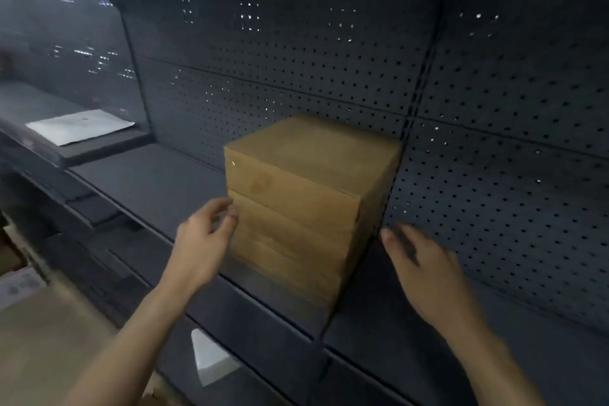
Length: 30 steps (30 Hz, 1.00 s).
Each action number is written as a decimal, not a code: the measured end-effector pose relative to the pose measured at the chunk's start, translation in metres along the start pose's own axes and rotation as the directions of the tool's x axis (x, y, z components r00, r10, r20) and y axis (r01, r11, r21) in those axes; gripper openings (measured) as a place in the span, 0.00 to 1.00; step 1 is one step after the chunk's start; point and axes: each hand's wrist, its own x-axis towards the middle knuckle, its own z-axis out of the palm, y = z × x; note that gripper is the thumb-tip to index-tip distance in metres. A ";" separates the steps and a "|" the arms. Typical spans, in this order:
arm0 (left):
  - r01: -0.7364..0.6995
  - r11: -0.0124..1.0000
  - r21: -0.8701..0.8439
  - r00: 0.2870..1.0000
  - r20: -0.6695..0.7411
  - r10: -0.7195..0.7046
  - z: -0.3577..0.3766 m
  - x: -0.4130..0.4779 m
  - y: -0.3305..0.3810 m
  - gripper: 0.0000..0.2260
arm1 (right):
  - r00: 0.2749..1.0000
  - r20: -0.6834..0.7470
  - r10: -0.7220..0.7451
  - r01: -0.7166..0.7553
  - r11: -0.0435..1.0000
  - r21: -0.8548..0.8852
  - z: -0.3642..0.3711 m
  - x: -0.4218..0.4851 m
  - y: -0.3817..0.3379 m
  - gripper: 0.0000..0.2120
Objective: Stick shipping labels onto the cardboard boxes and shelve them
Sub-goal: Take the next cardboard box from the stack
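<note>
Sitting back against the pegboard (pixel 296 59), the stack of cardboard boxes (pixel 296 208) rests on the shelf (pixel 158 188); the left hand (pixel 202 241), fingers relaxed, grazes its front edge, the right hand (pixel 425 270) hovers open and empty beside it, likely squaring it.

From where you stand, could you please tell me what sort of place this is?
Probably a stockroom or shop storage aisle: dark grey metal shelving with a perforated back panel, and a stack of brown cardboard boxes on it.
</note>
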 end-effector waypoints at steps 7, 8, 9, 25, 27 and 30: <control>0.154 0.946 -0.285 0.984 0.132 -0.120 -0.014 0.095 -0.004 0.14 | 0.971 -0.143 0.194 -0.159 0.961 0.225 0.011 0.014 -0.032 0.38; 0.167 0.937 -0.308 0.980 0.157 -0.123 -0.014 0.103 -0.002 0.14 | 0.965 -0.148 0.218 -0.177 0.952 0.248 0.011 0.018 -0.037 0.38; 0.172 0.924 -0.341 0.977 0.181 -0.114 -0.013 0.108 0.001 0.15 | 0.960 -0.144 0.239 -0.194 0.943 0.271 0.011 0.022 -0.041 0.37; 0.140 0.866 -0.481 0.949 0.315 0.021 -0.006 0.140 0.019 0.10 | 0.954 -0.134 0.269 -0.159 0.829 0.537 0.048 0.052 -0.077 0.41; 0.140 0.863 -0.485 0.950 0.311 0.021 -0.002 0.139 0.019 0.11 | 0.942 -0.153 0.298 -0.167 0.814 0.556 0.048 0.052 -0.078 0.39; 0.152 0.841 -0.519 0.948 0.318 0.024 0.002 0.131 0.022 0.10 | 0.922 -0.183 0.342 -0.174 0.787 0.593 0.043 0.048 -0.075 0.24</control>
